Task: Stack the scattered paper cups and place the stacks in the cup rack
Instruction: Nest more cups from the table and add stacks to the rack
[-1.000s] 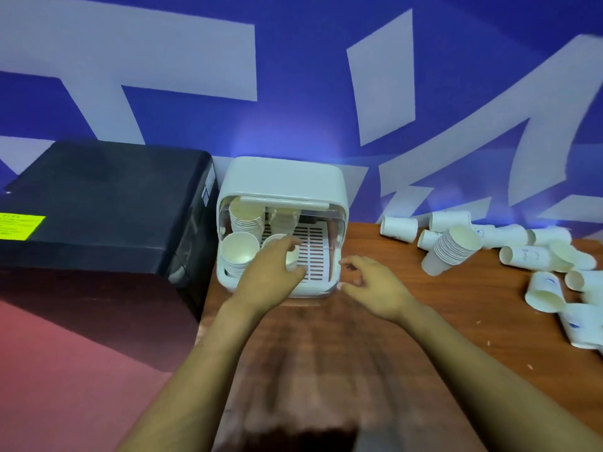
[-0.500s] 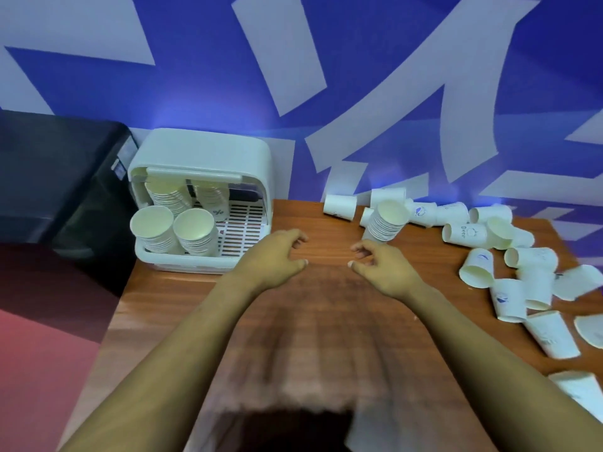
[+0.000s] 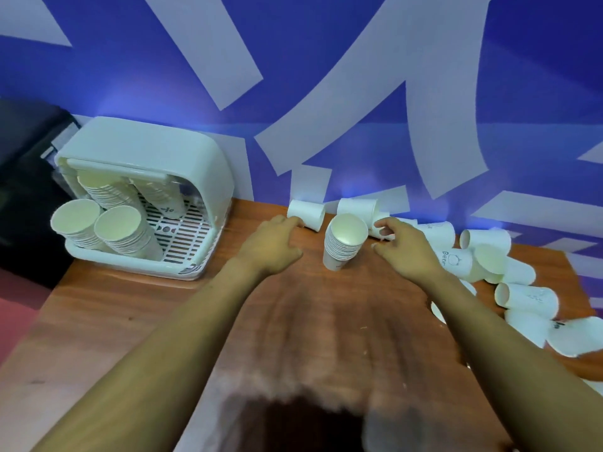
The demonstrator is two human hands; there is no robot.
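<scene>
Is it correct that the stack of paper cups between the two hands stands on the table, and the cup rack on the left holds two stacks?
Not quite: the head view shows four stacks in the cup rack. The stack of paper cups does stand on the table.

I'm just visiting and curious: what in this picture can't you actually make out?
All in the head view:
- Cups behind the right hand: hidden by hand and forearm.
- Loose cups at the right: cut off by the edge, uncountable.
- Table near the camera: blurred.
- Rear stacks in the cup rack: tops hidden under its cover.
</scene>
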